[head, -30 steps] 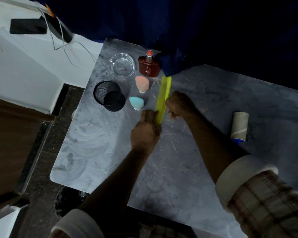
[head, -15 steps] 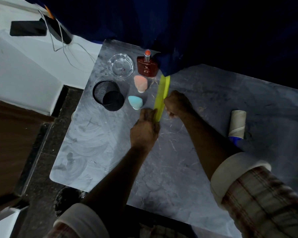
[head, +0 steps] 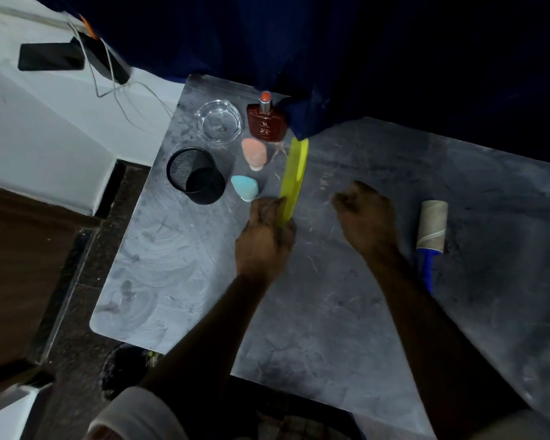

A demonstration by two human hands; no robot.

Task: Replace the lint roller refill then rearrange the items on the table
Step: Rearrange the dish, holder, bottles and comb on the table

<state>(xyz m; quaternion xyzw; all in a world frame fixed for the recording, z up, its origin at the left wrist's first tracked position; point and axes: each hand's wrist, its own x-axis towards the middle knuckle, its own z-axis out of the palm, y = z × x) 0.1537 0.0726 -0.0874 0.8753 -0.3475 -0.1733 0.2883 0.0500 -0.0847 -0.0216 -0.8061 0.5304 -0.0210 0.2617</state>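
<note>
Hands first: I am pinching the near end of the yellow-green strip [head: 294, 176] with my left hand [head: 265, 236], while my right hand [head: 367, 217] is hovering empty, fingers loosely curled, near the lint roller [head: 431, 235] lying on the table [head: 331, 312].

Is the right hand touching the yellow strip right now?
No. The right hand is clear of the yellow strip; only the left hand holds its near end.

The yellow strip [head: 294, 173] has its far end hidden under the dark blue cloth [head: 331, 74] and its near end hidden behind the left hand [head: 264, 236]. Right hand [head: 367, 217] is motion-blurred; finger positions unreadable. The bottle [head: 266, 123] label print is too small to read. The counter [head: 331, 328] is cut off at the right edge.
</note>
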